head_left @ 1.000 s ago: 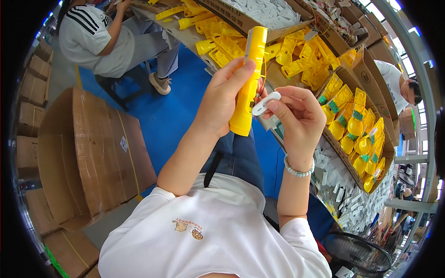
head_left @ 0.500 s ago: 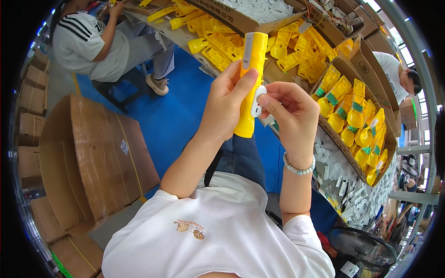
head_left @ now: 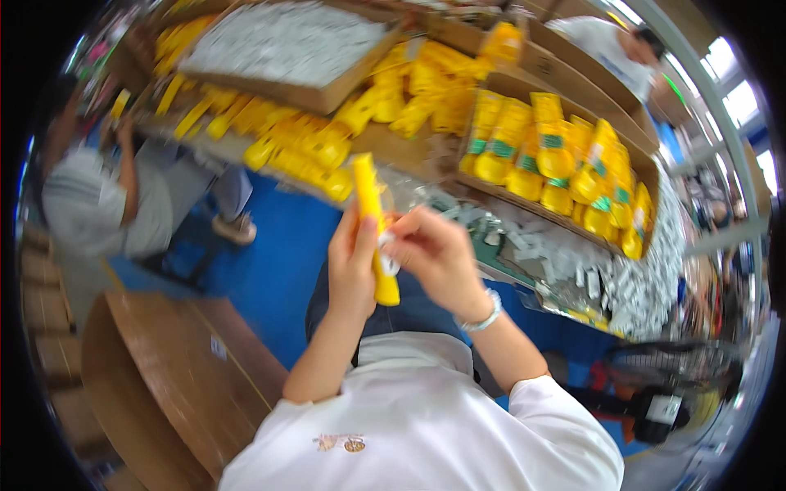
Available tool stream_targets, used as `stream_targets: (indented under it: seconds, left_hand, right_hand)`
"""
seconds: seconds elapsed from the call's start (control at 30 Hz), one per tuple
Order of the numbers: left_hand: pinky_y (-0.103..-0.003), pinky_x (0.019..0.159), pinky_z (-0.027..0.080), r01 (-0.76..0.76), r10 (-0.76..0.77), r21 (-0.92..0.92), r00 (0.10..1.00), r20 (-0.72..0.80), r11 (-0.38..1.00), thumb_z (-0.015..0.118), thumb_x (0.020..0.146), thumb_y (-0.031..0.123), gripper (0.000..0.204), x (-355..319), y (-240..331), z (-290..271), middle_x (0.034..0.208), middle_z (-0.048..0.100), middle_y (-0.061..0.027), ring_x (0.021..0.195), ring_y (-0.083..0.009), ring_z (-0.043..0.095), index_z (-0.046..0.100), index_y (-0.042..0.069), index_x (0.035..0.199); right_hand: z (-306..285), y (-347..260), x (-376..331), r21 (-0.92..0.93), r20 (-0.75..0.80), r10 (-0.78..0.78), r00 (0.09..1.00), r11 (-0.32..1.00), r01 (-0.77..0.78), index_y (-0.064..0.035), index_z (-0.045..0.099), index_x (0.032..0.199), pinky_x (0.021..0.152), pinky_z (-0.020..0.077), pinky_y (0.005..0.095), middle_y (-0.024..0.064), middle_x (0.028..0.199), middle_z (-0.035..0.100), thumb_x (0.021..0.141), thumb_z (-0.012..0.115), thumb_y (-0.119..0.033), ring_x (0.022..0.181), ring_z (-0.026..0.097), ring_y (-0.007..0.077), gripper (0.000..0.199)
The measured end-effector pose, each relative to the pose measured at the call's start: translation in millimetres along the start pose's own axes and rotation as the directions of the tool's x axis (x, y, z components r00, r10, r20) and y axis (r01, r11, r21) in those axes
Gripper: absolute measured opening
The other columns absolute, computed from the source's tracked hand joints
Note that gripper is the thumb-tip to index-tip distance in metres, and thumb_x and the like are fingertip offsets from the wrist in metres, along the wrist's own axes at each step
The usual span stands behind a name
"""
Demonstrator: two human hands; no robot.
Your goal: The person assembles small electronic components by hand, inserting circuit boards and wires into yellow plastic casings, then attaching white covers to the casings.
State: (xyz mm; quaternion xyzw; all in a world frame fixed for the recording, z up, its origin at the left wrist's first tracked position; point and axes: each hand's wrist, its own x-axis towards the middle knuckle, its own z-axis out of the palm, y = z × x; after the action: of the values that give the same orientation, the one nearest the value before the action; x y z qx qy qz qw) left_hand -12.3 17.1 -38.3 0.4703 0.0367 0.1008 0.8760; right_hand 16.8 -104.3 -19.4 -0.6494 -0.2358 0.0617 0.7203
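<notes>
Closed around the middle of a long yellow flashlight casing (head_left: pixel 368 186) is my left hand (head_left: pixel 350 260). The casing stands nearly upright in the picture, over my lap. A small white oval plastic piece (head_left: pixel 389 260) lies against the casing's right side, near its lower end. My right hand (head_left: pixel 440 255), with a beaded bracelet at the wrist, pinches this white piece between thumb and fingers. Motion blur hides how the piece sits on the casing, and my fingers cover part of both.
Loose yellow casing parts (head_left: pixel 299 151) lie along the bench. A carton of yellow casings with green boards (head_left: pixel 565 219) stands at right, a carton of white pieces (head_left: pixel 286 41) at the back. White parts (head_left: pixel 643 286), a fan (head_left: pixel 671 368), a large carton (head_left: pixel 176 368) and two people surround me.
The view has swung, so the bench and cartons appear shifted left. My hands and the casing sit lower and further left in the picture. Both grips look the same.
</notes>
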Motion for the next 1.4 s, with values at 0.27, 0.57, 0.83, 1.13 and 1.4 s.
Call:
stream_targets:
  seconds: [0.27, 0.57, 0.83, 1.13, 1.4]
  left_hand:
    - [-0.03, 0.099, 0.038, 0.174, -0.18, 0.09, 0.982, 0.064, 0.981, 0.045, 0.101, 0.024, 0.041, -31.4, -89.6, -2.3, 0.126, 0.049, -0.01, 0.12, -0.0171, 0.045, 0.047, -0.001, 0.134]
    - [-0.03, 0.084, 0.049, 0.218, -0.235, 0.221, 0.971, 0.053, 0.951, 0.051, 0.098, 0.019, 0.029, -12.5, -100.3, -54.8, 0.096, 0.064, -0.0086, 0.09, -0.0156, 0.061, 0.061, -0.002, 0.116]
    - [-0.025, 0.073, 0.048, 0.284, -0.27, 0.18, 0.958, -0.1, 0.942, 0.055, 0.094, 0.008, 0.021, -40.6, -100.0, -101.1, 0.084, 0.063, -0.0066, 0.079, -0.0133, 0.061, 0.063, 0.0, 0.112]
    - [-0.026, 0.069, 0.046, 0.265, -0.179, 0.301, 0.942, -0.285, 0.916, 0.054, 0.091, 0.001, 0.026, -32.5, -92.6, -149.2, 0.075, 0.053, -0.0011, 0.071, -0.0125, 0.057, 0.062, 0.002, 0.116]
    - [-0.029, 0.069, 0.05, 0.268, -0.135, 0.204, 0.855, -0.501, 0.941, 0.056, 0.089, 0.0, 0.026, -35.6, -72.5, -178.0, 0.083, 0.055, -0.0024, 0.073, -0.0139, 0.058, 0.063, 0.002, 0.114]
  right_hand:
    - [-45.7, 26.2, -78.0, 0.28, -0.261, 0.364, 0.894, 0.915, -0.291, -0.0033, 0.05, 0.108, 0.075, 0.0469, 0.0229, 0.0021, 0.097, 0.057, 0.088, 0.065, -0.006, 0.086, 0.057, 0.0093, 0.026]
    - [-212.0, -98.2, -43.9, -0.88, -0.387, -0.847, 0.364, 0.222, -0.419, -0.0017, 0.062, 0.097, 0.068, 0.0471, 0.0311, 0.0105, 0.093, 0.061, 0.085, 0.069, -0.014, 0.081, 0.057, 0.024, 0.018]
    - [-223.8, -130.3, 14.5, -0.913, -0.157, -0.653, 0.741, -0.191, -0.361, -0.0015, 0.066, 0.099, 0.077, 0.0473, 0.0369, 0.0144, 0.095, 0.065, 0.087, 0.065, -0.014, 0.088, 0.06, 0.0306, 0.018]
    - [-191.2, -117.5, 299.3, -0.971, 0.176, -0.452, 0.875, 0.064, 0.229, -0.0027, 0.069, 0.101, 0.074, 0.0522, 0.0334, 0.0149, 0.091, 0.07, 0.084, 0.065, -0.016, 0.079, 0.068, 0.0256, 0.022]
    - [-166.0, -54.2, 444.5, -0.978, 0.202, -0.531, 0.823, -0.158, 0.137, -0.0133, 0.066, 0.109, 0.09, 0.0499, 0.0414, 0.0128, 0.109, 0.064, 0.08, 0.066, -0.021, 0.107, 0.057, 0.0351, 0.031]
